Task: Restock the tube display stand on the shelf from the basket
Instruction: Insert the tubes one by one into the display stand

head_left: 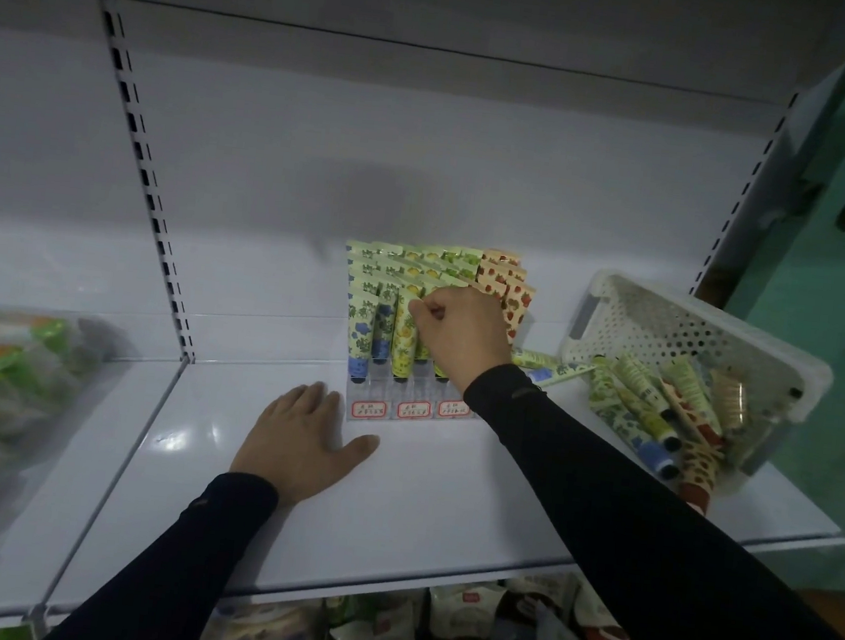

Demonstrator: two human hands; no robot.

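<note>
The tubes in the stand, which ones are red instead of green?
The strawberry tubes in the rightmost column of the display stand. They are orange-red with strawberries; every other column is pale green or yellow-green.

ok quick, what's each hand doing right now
Left hand: open, flat on the shelf.
Right hand: fingers curled at the tubes in the display stand; what it grips cannot be told.

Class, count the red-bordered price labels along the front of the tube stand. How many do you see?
3 labels in a row on the stand's front edge: left, middle, right. The right arm may hide another further right.
</note>
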